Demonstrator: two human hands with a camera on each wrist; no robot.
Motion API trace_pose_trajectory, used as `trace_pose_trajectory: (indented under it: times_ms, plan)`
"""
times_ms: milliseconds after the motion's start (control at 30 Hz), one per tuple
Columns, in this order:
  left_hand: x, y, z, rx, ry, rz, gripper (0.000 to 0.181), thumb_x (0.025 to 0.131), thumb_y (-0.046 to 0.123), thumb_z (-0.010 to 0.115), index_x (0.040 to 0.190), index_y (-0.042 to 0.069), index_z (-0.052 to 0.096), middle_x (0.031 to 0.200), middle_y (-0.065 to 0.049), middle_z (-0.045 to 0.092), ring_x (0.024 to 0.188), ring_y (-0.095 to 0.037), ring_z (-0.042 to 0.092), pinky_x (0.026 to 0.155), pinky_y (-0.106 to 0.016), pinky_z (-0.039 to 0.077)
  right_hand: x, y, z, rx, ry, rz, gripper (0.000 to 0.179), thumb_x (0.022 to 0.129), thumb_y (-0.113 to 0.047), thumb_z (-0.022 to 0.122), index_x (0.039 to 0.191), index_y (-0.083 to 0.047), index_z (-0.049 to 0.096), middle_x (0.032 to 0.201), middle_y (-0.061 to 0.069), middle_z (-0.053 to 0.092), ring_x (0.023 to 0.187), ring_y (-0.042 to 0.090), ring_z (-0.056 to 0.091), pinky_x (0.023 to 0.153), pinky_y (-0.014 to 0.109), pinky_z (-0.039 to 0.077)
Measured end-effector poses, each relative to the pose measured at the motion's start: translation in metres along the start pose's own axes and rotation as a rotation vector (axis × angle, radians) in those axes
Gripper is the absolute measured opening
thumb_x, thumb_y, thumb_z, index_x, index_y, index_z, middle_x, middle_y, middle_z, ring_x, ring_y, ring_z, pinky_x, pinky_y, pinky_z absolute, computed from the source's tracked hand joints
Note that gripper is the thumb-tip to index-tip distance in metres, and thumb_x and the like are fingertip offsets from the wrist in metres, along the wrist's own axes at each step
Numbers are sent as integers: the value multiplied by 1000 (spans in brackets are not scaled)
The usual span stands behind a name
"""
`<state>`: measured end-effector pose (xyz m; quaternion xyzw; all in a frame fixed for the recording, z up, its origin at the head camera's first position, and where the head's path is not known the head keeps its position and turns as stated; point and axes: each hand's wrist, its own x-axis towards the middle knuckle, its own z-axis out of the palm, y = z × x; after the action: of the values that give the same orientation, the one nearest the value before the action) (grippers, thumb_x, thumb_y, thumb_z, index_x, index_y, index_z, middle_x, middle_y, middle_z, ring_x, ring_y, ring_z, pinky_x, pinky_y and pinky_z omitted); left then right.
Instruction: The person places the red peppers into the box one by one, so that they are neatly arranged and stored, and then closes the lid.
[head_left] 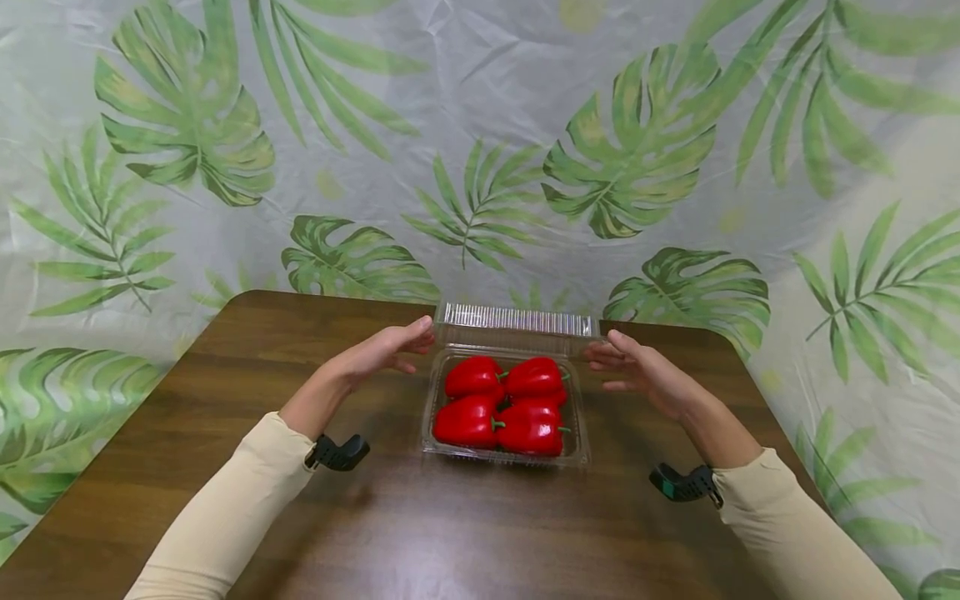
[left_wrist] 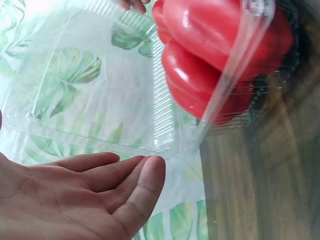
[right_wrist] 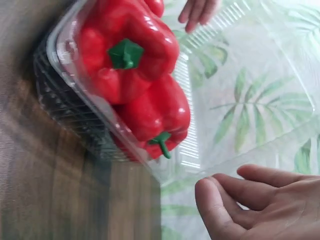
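Note:
A clear plastic clamshell container (head_left: 504, 457) sits on the table with several red bell peppers (head_left: 467, 423) in its base, their stems green. Its hinged lid (head_left: 517, 320) stands raised at the back. My left hand (head_left: 386, 348) is at the lid's left side, and my right hand (head_left: 647, 371) at its right side. In the left wrist view the left fingers (left_wrist: 142, 192) lie fairly straight beside the lid's edge. The right wrist view shows the right fingers (right_wrist: 250, 192) loosely bent near the opposite edge. Whether either hand touches the lid, I cannot tell.
The brown wooden table (head_left: 450, 533) extends around the container on all sides. Behind it hangs a pale cloth (head_left: 487, 108) printed with green leaves. A black band with a small device (head_left: 337, 452) is on each wrist.

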<state>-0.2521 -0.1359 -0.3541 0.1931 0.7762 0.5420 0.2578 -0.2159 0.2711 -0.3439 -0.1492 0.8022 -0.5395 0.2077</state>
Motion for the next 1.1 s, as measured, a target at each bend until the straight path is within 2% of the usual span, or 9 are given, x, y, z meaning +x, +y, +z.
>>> trace_pose_trajectory:
  times_ms: [133, 267, 367, 567, 633, 733, 833, 967, 1100]
  plan:
    - [-3, -7, 4, -15, 10, 35, 74, 103, 50, 30, 154, -4, 26, 161, -24, 27, 150, -43, 26, 117, -59, 33, -4, 6, 2, -12, -5, -42, 75, 107, -49, 22, 151, 12, 25, 158, 32, 25, 146, 49, 24, 110, 45, 45]
    - [-6, -15, 8, 0, 29, 62, 70, 104, 45, 35, 153, -5, 28, 162, -24, 26, 150, -42, 24, 117, -60, 30, -7, 13, 5, -14, -4, -81, 70, 108, -43, 24, 150, 13, 27, 157, 34, 25, 137, 15, 49, 101, 27, 50]
    - [-9, -20, 11, 25, 46, 84, 68, 104, 41, 36, 154, -5, 26, 163, -23, 24, 151, -41, 23, 117, -60, 31, -9, 16, 9, -22, 13, -116, 66, 108, -39, 28, 149, 12, 29, 156, 34, 27, 119, -13, 49, 99, 24, 50]
    - [-12, -30, 14, 49, 57, 112, 71, 103, 44, 41, 155, -1, 26, 163, -22, 25, 146, -46, 31, 117, -60, 32, -16, 22, 16, -39, 32, -154, 59, 107, -31, 34, 150, 11, 31, 156, 34, 28, 116, -19, 47, 98, 19, 47]
    - [-13, -34, 15, 59, 66, 120, 72, 102, 45, 44, 155, 0, 27, 162, -22, 27, 144, -47, 35, 117, -58, 33, -17, 25, 18, -35, 38, -154, 59, 107, -29, 36, 150, 11, 29, 157, 34, 26, 124, -11, 48, 98, 16, 47]
    - [-15, -40, 17, 62, 70, 144, 72, 101, 43, 48, 155, 0, 27, 162, -22, 27, 144, -45, 35, 116, -57, 36, -20, 31, 21, -61, 62, -155, 59, 106, -26, 39, 151, 10, 27, 158, 33, 24, 140, 20, 45, 100, 16, 47]
    - [-17, -45, 19, 53, 66, 172, 72, 101, 39, 51, 155, -1, 27, 162, -22, 26, 147, -43, 32, 114, -55, 39, -22, 37, 26, -163, 105, -158, 60, 105, -25, 42, 153, 8, 27, 159, 31, 26, 142, 49, 33, 108, 36, 48]
    - [-20, -49, 20, 51, 76, 181, 72, 99, 39, 54, 155, 1, 28, 162, -21, 27, 148, -43, 30, 115, -57, 36, -25, 41, 32, -256, 153, -187, 60, 104, -24, 44, 153, 6, 28, 157, 31, 29, 139, 53, 37, 108, 62, 40]
    - [-21, -51, 22, 58, 84, 179, 75, 97, 42, 56, 156, 4, 29, 162, -20, 28, 149, -43, 26, 118, -62, 29, -27, 43, 35, -222, 169, -213, 58, 103, -21, 45, 152, 6, 29, 157, 31, 30, 140, 52, 37, 107, 32, 47]
